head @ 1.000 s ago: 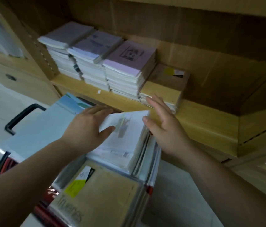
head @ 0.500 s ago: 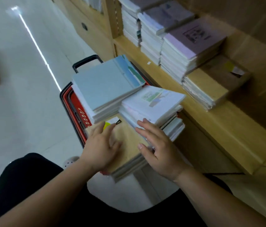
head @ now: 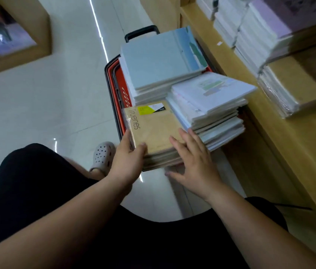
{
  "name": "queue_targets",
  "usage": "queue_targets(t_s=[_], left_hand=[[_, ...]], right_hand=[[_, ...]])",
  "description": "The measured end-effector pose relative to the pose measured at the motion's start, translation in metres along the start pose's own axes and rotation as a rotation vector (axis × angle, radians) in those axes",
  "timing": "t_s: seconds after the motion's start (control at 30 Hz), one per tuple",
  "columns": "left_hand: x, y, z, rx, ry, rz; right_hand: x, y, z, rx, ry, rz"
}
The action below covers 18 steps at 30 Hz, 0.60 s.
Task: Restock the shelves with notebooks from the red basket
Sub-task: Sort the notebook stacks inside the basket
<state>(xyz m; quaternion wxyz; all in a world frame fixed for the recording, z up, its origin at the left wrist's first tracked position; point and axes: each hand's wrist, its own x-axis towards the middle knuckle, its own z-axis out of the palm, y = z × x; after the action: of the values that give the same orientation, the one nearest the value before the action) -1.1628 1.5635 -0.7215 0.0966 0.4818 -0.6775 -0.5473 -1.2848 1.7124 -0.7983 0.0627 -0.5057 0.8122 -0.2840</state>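
The red basket point(head: 114, 78) stands on the floor against the shelf, piled with notebooks. A stack of brown kraft notebooks point(head: 153, 127) lies nearest me, a white stack point(head: 209, 101) to its right, a pale blue stack point(head: 157, 57) behind. My left hand point(head: 128, 158) grips the near left corner of the brown stack, thumb on top. My right hand point(head: 194, 158) lies flat with straight fingers on the stack's near right corner. On the wooden shelf point(head: 281, 144) stand lilac-covered stacks point(head: 266, 26) and a brown wrapped stack point(head: 289, 88).
The basket's black handle point(head: 141, 33) sticks up at the far end. A cardboard box point(head: 13, 35) sits on the glossy white floor at the upper left. My knees in black and a white perforated clog point(head: 102, 154) are just left of the basket.
The view has swung down from the shelf to the basket. Both hands left the white stack and moved back onto the brown stack, where the left hand now grips the corner.
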Motion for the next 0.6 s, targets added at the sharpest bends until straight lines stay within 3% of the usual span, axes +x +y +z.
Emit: queue_targets(t_s=[0.4,0.6], left_hand=[[0.004,0.001,0.003,-0.464,-0.019,-0.187],[0.023,0.022,-0.011,-0.567,-0.059,-0.252]], right_hand=[[0.021,0.012,0.003,-0.175,0.182,-0.224],[0.035,-0.007,0.004,-0.059,0.269,-0.193]])
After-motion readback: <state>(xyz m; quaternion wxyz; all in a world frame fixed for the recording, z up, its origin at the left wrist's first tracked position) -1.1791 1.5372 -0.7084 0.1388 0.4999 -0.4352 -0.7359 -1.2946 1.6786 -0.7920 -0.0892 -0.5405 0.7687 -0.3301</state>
